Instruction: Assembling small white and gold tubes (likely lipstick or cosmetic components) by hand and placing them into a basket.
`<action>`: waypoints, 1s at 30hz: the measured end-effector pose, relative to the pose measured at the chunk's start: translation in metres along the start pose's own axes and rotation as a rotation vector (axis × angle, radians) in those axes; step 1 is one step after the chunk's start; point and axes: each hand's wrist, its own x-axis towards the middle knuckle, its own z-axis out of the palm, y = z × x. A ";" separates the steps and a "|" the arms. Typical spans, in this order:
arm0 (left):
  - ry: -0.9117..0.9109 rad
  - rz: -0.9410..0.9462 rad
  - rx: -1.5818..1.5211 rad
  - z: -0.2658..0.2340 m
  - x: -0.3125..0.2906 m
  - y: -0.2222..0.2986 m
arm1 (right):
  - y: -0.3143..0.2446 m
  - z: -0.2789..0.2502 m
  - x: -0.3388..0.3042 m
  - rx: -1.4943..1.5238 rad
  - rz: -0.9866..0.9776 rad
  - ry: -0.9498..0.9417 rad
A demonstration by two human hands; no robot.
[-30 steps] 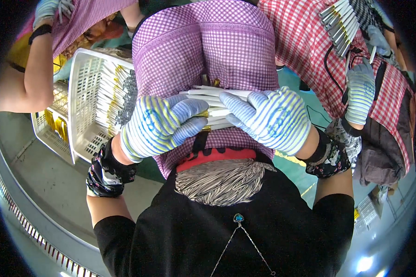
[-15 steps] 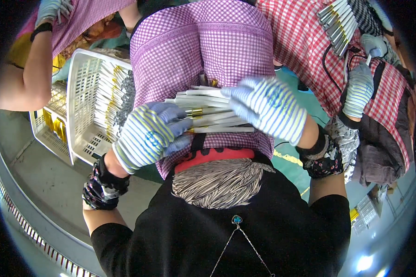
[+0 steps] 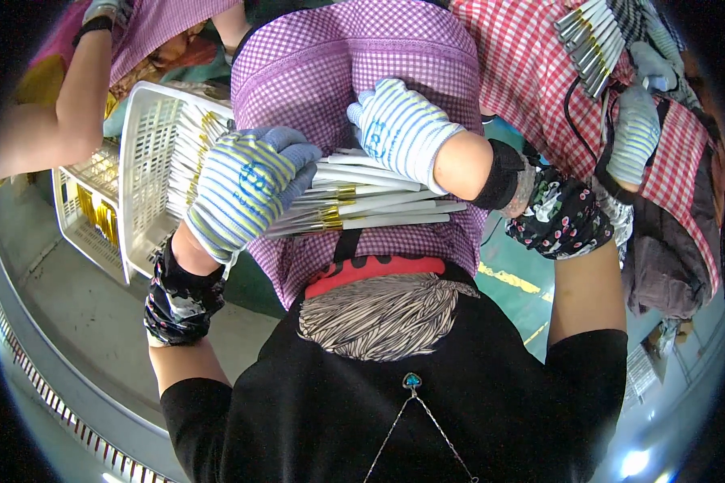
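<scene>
A bunch of paintbrushes with white handles and gold ferrules lies crosswise on the purple checked apron over my lap. My left hand, in a striped glove, is at the left of the bunch, beside the bristle ends. Its fingers are bent and closed, and what they hold is hidden. Just beyond the handles, my right hand hovers in a matching glove. Its fingers curl under, out of sight, so I cannot see what is in them.
At left stands a white plastic basket full of similar brushes, beside another crate. A co-worker's arm is at upper left. On the right, another person's gloved hand rests near a fan of brushes on a red checked apron.
My right hand has moved up and left, off the handles. My left hand has shifted slightly up and left, uncovering more ferrules and bristles. The co-worker's arm at upper left has moved too.
</scene>
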 end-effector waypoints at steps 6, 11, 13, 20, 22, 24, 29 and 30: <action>0.071 -0.067 0.038 -0.014 0.000 0.000 | 0.001 -0.021 -0.009 -0.066 -0.061 -0.082; 0.154 -0.062 -0.057 -0.015 0.005 0.007 | 0.012 -0.069 -0.031 -0.052 0.021 0.138; 0.181 -0.035 -0.118 -0.012 0.014 0.017 | 0.009 -0.079 -0.032 0.131 0.041 0.339; 0.123 -0.122 -0.224 -0.010 0.011 0.005 | -0.002 -0.040 -0.044 0.262 0.158 0.163; 0.162 -0.129 -0.251 -0.005 0.003 0.003 | -0.013 -0.024 -0.044 0.225 0.158 0.056; 0.144 -0.135 -0.310 0.000 0.001 0.003 | -0.016 -0.015 -0.043 0.100 0.099 -0.034; 0.127 -0.127 -0.273 0.007 0.001 -0.002 | -0.015 -0.010 -0.037 0.128 0.149 0.005; 0.160 -0.124 -0.286 0.009 0.000 -0.005 | -0.012 -0.013 -0.041 0.129 0.144 0.007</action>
